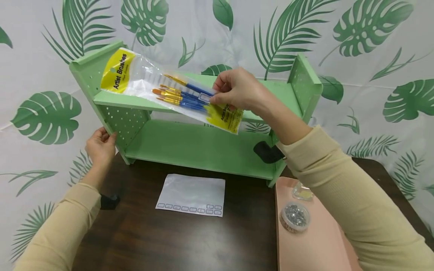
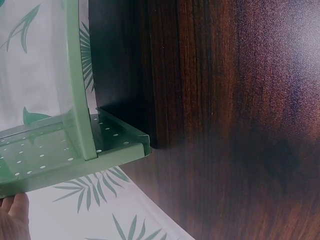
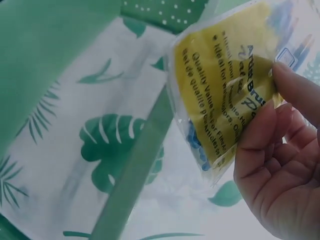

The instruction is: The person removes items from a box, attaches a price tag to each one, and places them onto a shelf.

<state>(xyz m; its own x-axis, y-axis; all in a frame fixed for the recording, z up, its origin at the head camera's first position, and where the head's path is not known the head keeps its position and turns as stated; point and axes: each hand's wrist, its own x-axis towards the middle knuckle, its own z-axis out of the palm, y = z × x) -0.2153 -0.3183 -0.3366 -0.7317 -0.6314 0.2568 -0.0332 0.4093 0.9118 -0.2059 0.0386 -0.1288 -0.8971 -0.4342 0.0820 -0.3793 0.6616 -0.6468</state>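
Note:
My right hand (image 1: 240, 90) pinches a clear pack of artist brushes (image 1: 183, 98) by its yellow-printed lower end, in front of the upper shelf. Blue-handled brushes lie inside the plastic, and a small blue-bordered label (image 1: 204, 97) sits on it near my fingertips. In the right wrist view the yellow back of the packet (image 3: 215, 95) faces the camera, between thumb and fingers. At the left side of the two-tier green shelf (image 1: 200, 148), my left hand (image 1: 101, 148) grips the edge of the perforated side panel (image 1: 120, 124). Only its fingertips (image 2: 19, 207) show in the left wrist view.
A white label sheet (image 1: 191, 192) with several small bordered labels along its bottom lies on the dark wooden table (image 1: 176, 241). To the right is a pink tray (image 1: 315, 248) with a round tub of silvery pieces (image 1: 295, 216) and a small clear container (image 1: 303, 191). Leaf-patterned cloth hangs behind.

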